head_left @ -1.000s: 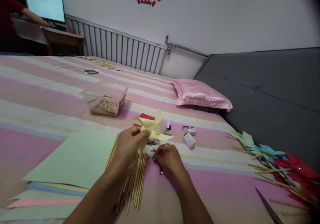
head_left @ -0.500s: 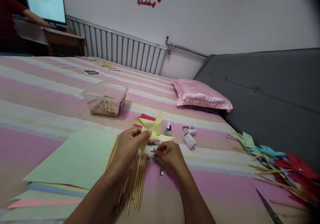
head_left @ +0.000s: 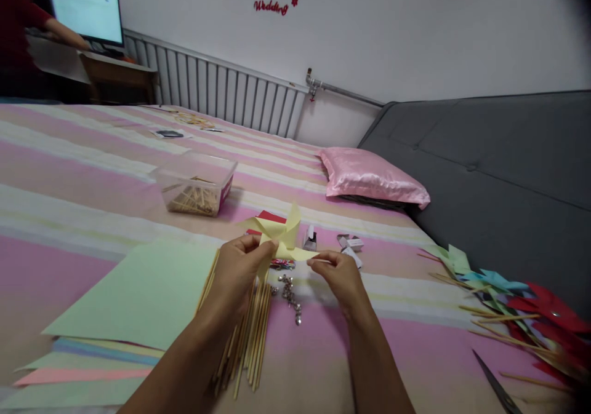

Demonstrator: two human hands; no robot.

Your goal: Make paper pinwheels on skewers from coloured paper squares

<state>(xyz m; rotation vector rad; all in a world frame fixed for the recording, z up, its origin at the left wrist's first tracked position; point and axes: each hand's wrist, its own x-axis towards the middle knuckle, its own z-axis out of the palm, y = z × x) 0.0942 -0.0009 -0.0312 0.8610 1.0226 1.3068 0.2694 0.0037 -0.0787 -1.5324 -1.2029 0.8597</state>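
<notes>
A yellow paper pinwheel (head_left: 287,235) with folded blades is pinched at its middle by my left hand (head_left: 244,266). My right hand (head_left: 339,275) has thumb and forefinger closed at the tip of the pinwheel's right-hand blade; whether anything else is between those fingers I cannot tell. Below the pinwheel, a small string of shiny metal fasteners (head_left: 290,294) lies on the striped bedspread. Wooden sticks (head_left: 256,340) lie in a bundle beside and partly under my left forearm. A stack of coloured paper (head_left: 129,297), pale green on top, spreads out to the left.
A clear plastic box (head_left: 198,183) of small wooden pieces stands farther back. Small cartons (head_left: 353,245) lie to the right. Finished pinwheels (head_left: 549,306) and scissors (head_left: 494,380) are at the far right. A pink pillow (head_left: 373,174) rests by the grey headboard. A person's arm (head_left: 69,34) shows near a monitor.
My right hand has moved up and right, from above the metal fasteners to the tip of the pinwheel's right blade. My left hand keeps its hold on the pinwheel.
</notes>
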